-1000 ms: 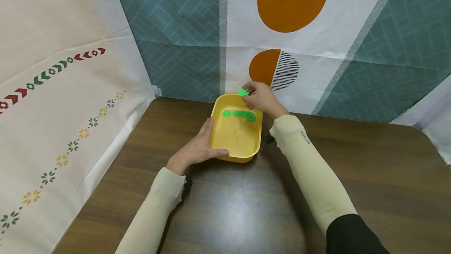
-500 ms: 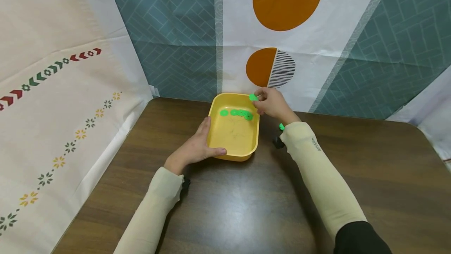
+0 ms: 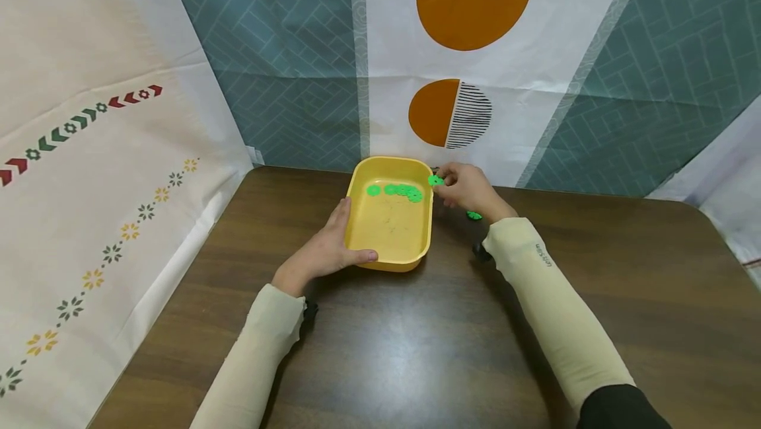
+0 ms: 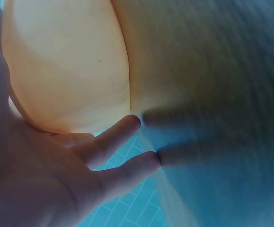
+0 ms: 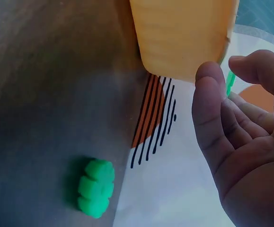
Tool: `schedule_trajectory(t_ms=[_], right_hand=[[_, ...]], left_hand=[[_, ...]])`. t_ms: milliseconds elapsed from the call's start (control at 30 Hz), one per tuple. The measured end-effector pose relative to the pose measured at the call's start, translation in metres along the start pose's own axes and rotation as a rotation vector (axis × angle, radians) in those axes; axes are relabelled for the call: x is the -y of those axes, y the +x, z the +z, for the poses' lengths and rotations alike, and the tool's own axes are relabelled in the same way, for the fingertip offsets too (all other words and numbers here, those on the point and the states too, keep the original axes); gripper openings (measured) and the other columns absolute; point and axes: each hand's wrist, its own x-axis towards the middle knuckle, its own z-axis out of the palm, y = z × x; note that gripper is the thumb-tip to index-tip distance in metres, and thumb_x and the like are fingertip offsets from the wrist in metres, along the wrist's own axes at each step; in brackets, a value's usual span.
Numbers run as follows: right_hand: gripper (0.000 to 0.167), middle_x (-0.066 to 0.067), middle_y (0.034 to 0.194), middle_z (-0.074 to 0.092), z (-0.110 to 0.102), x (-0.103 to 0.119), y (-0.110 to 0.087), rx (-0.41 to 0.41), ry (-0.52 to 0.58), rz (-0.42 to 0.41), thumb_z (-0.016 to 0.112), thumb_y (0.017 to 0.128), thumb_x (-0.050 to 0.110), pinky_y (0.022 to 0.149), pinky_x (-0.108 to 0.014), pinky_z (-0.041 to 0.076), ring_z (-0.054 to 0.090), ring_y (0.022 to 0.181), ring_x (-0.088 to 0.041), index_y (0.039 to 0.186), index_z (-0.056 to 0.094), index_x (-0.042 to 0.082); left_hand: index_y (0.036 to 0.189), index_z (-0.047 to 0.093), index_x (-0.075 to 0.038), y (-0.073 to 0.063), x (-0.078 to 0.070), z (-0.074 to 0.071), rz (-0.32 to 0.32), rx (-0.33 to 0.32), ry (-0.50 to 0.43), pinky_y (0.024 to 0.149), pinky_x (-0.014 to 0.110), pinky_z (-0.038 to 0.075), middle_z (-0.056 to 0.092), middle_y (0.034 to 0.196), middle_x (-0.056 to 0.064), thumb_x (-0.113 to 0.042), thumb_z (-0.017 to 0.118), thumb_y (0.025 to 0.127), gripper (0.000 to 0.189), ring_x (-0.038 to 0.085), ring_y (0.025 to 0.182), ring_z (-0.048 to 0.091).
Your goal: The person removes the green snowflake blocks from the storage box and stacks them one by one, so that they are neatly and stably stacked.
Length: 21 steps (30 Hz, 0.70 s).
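Note:
A yellow plastic tray [image 3: 389, 231] stands against the wall end of the table. Inside it, along the far part, lie several flat green notched discs [image 3: 373, 190]. My left hand [image 3: 321, 247] holds the near left corner, thumb over the near rim and fingers along the left wall; in the left wrist view two fingertips touch the table. Just off the right rim, my right hand [image 3: 470, 188] pinches one green notched disc [image 3: 436, 180] between thumb and index finger. The right wrist view shows that disc [image 5: 230, 82] nearly edge-on.
On the brown wooden table [image 3: 380, 350], right of the tray, lies another green notched piece [image 3: 473, 215], close under my right wrist. A patterned cloth [image 3: 285, 85] hangs right behind the tray, and a cream cloth [image 3: 119, 171] covers the left side.
My right hand has moved right and closer to me with the disc, from over the far rim to beside the right rim. The green piece on the table has come into sight. The left hand stays put.

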Motion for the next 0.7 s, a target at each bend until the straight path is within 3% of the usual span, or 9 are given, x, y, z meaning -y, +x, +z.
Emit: schedule_trajectory(t_ms=[233, 500, 700], right_hand=[[0.031, -0.017, 0.093, 0.067, 0.0027, -0.0006, -0.0013, 0.042, 0.057, 0.008, 0.067, 0.096, 0.012, 0.074, -0.052, 0.057, 0.069, 0.079, -0.040, 0.123, 0.062, -0.004], [0.029, -0.017, 0.094, 0.068, 0.0041, -0.0035, 0.0000, 0.058, 0.092, 0.031, 0.066, 0.096, 0.012, 0.077, -0.051, 0.057, 0.070, 0.083, -0.041, 0.120, 0.062, -0.003], [0.030, -0.017, 0.106, 0.070, -0.0002, -0.0077, -0.0066, 0.050, 0.102, 0.063, 0.063, 0.097, 0.014, 0.080, -0.052, 0.056, 0.071, 0.088, -0.037, 0.123, 0.060, -0.001]], left_hand=[[0.161, -0.012, -0.012, -0.0002, 0.0007, 0.0003, 0.011, -0.005, 0.001, 0.116, 0.049, 0.024, -0.006, 0.168, 0.012, -0.056, 0.080, 0.081, 0.129, 0.033, 0.150, 0.018], [0.161, -0.013, -0.013, 0.0000, 0.0009, -0.0003, 0.005, 0.000, -0.004, 0.117, 0.048, 0.023, -0.007, 0.168, 0.010, -0.058, 0.079, 0.081, 0.130, 0.032, 0.150, 0.017], [0.161, -0.012, -0.013, -0.0011, 0.0005, -0.0002, 0.010, -0.002, 0.003, 0.117, 0.048, 0.024, -0.006, 0.168, 0.012, -0.059, 0.079, 0.081, 0.130, 0.032, 0.150, 0.017]])
